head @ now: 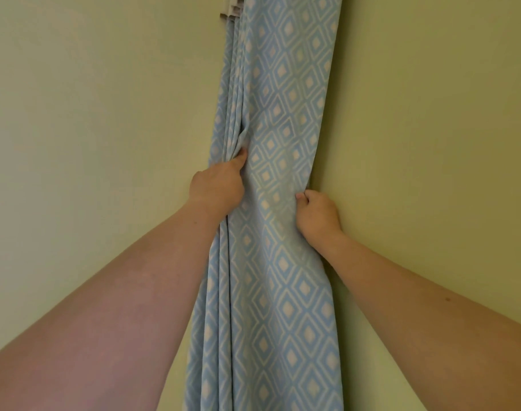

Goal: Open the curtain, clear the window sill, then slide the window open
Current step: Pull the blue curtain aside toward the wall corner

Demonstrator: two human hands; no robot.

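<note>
A light blue curtain (pixel 283 120) with a white diamond pattern hangs bunched in folds down the middle of the view, in a corner between two walls. My left hand (pixel 217 185) grips the folded left edge of the curtain, thumb pressed into the pleats. My right hand (pixel 317 215) is closed on the curtain's right edge, close to the wall. Both bare forearms reach up from the bottom corners. No window and no sill are in sight.
Pale yellow-green walls (pixel 90 129) fill both sides of the view. A white curtain heading or rail end (pixel 231 8) shows at the top, just left of the fabric.
</note>
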